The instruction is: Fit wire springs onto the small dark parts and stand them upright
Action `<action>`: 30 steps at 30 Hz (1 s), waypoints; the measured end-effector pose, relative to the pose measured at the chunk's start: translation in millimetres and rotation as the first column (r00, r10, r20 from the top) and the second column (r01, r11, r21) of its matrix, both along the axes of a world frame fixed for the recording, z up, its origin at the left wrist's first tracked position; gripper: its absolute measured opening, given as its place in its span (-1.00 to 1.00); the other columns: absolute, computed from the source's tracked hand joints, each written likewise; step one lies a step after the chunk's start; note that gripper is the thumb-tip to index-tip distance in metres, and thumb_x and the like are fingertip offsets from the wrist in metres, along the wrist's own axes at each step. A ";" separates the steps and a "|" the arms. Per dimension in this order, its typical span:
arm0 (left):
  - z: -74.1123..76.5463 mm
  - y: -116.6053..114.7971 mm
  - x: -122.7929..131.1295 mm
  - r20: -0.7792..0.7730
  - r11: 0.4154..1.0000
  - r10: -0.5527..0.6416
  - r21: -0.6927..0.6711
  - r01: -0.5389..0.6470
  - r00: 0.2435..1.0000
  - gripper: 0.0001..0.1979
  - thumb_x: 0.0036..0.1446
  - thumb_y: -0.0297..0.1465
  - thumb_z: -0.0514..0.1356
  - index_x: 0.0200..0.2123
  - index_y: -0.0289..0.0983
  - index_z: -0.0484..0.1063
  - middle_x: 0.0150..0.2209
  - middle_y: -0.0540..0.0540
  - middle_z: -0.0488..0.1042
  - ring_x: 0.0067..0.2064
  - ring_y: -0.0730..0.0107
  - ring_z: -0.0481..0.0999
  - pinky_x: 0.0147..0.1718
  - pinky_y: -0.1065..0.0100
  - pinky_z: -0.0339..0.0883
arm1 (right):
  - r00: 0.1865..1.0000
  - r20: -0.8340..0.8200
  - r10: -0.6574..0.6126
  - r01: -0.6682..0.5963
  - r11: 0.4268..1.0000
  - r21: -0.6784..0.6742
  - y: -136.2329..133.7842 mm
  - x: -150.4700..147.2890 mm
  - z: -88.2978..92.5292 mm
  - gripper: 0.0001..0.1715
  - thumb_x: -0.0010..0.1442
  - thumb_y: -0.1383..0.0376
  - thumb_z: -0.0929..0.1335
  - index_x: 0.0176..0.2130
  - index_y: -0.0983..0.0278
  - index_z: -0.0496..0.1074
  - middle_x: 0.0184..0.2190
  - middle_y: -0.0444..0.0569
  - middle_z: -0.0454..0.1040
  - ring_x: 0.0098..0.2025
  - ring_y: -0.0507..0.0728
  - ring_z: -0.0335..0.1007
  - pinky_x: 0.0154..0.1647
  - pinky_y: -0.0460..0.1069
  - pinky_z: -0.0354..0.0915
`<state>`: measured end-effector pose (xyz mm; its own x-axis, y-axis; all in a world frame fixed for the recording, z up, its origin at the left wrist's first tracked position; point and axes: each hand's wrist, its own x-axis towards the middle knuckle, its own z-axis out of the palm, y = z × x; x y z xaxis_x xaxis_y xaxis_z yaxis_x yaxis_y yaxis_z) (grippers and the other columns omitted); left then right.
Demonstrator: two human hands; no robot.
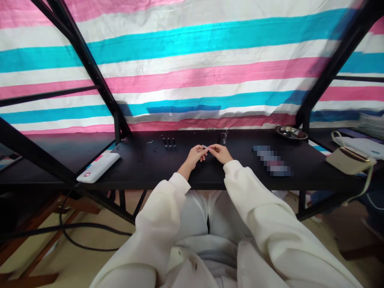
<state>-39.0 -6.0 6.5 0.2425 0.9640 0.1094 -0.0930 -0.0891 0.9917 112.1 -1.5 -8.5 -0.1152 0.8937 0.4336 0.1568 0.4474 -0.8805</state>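
Note:
Both my hands meet over the middle of the black table. My left hand and my right hand are pinched together on a small pale, slender piece held between their fingertips; I cannot make out what it is. White sleeves cover both arms. Just beyond the hands lie three small dark upright pieces in a row and some tiny bits of wire.
A white flat device lies at the table's left front. A metal bowl sits at the back right, a cream bag at the far right. Black slanted frame posts rise on both sides. A striped tarp hangs behind. Cables trail on the floor.

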 end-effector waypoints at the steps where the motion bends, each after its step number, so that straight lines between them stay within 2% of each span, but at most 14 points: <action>1: 0.2 0.1 -0.1 0.006 1.000 0.000 -0.002 0.000 1.000 -0.65 -0.14 -0.23 0.31 -0.44 -0.32 0.24 -0.57 0.04 0.39 -0.69 0.65 0.30 -0.77 0.56 0.03 | 1.000 0.014 -0.010 0.009 1.000 0.024 0.0 0.5 0.0 -0.52 -0.09 -0.05 0.37 -0.35 0.28 0.45 -0.45 -0.05 0.46 -0.49 0.02 0.30 -0.41 -0.02 0.30; 6: -0.8 1.7 -0.3 -0.002 1.000 -0.003 -0.006 0.003 1.000 -0.66 -0.13 -0.22 0.30 -0.44 -0.33 0.26 -0.58 0.05 0.38 -0.70 0.67 0.28 -0.77 0.56 0.03 | 0.995 0.037 -0.097 0.092 0.988 0.127 -1.1 3.1 3.8 -0.59 -0.05 -0.01 0.37 -0.34 0.24 0.49 -0.39 -0.03 0.46 -0.40 0.06 0.32 -0.29 0.02 0.29; 12: -2.4 2.0 -0.5 0.013 1.000 -0.012 0.001 0.012 1.000 -0.65 -0.16 -0.24 0.32 -0.41 -0.34 0.29 -0.57 0.04 0.38 -0.69 0.66 0.28 -0.78 0.56 0.03 | 0.993 0.082 -0.085 0.073 0.987 0.145 -2.2 4.0 5.4 -0.63 -0.06 0.01 0.37 -0.37 0.23 0.51 -0.46 -0.07 0.40 -0.47 0.02 0.24 -0.36 -0.01 0.25; 15: -1.2 1.9 -0.6 0.029 1.000 0.007 -0.018 -0.006 1.000 -0.65 -0.15 -0.23 0.31 -0.40 -0.33 0.29 -0.57 0.05 0.36 -0.70 0.65 0.29 -0.78 0.55 0.03 | 0.994 0.085 -0.071 0.062 0.993 0.103 -1.6 3.0 3.6 -0.62 -0.08 0.00 0.38 -0.40 0.25 0.49 -0.52 -0.11 0.37 -0.51 0.00 0.19 -0.41 -0.03 0.22; 20: 3.7 -0.7 -1.6 0.080 0.997 -0.011 -0.069 0.016 0.997 -0.68 -0.03 -0.16 0.21 -0.42 -0.32 0.30 -0.57 0.04 0.32 -0.70 0.63 0.31 -0.79 0.55 0.00 | 0.998 0.066 0.006 -0.002 0.999 -0.049 -1.4 -0.7 -0.5 -0.55 -0.19 -0.03 0.41 -0.44 0.28 0.41 -0.60 -0.15 0.34 -0.56 -0.01 0.17 -0.48 -0.05 0.18; 24: 4.7 -1.2 -2.2 0.067 0.996 -0.044 -0.078 0.049 0.997 -0.68 0.05 -0.15 0.13 -0.37 -0.33 0.32 -0.55 0.03 0.31 -0.69 0.62 0.31 -0.77 0.55 0.00 | 0.990 0.138 0.016 -0.012 0.999 -0.033 -3.9 -3.3 -0.8 -0.55 -0.19 -0.04 0.40 -0.53 0.29 0.34 -0.64 -0.19 0.29 -0.60 -0.03 0.13 -0.53 -0.08 0.13; 27: 1.2 -0.2 -2.0 -0.049 0.999 0.040 -0.006 -0.041 0.998 -0.70 0.09 -0.17 0.07 -0.38 -0.32 0.31 -0.55 0.04 0.32 -0.70 0.64 0.27 -0.75 0.54 0.00 | 0.972 0.228 -0.059 0.058 0.998 0.013 -4.2 -1.7 0.2 -0.57 -0.13 -0.03 0.37 -0.56 0.29 0.32 -0.66 -0.19 0.28 -0.61 -0.03 0.12 -0.54 -0.09 0.13; 30: -4.7 -0.4 -2.2 -0.248 0.960 0.245 0.196 -0.199 0.937 -0.75 0.11 -0.23 0.03 -0.45 -0.30 0.30 -0.61 0.07 0.29 -0.69 0.65 0.22 -0.68 0.54 0.05 | 0.920 0.253 -0.298 0.287 0.954 0.082 0.0 5.8 0.6 -0.64 -0.06 0.03 0.34 -0.54 0.29 0.34 -0.63 -0.13 0.34 -0.57 0.00 0.19 -0.46 -0.07 0.17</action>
<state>-41.2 -6.4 1.8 0.0669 0.9703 0.2324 0.2139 -0.2415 0.9465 117.9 -1.5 -7.9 0.0351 0.8860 0.4623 0.5068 0.3830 -0.7723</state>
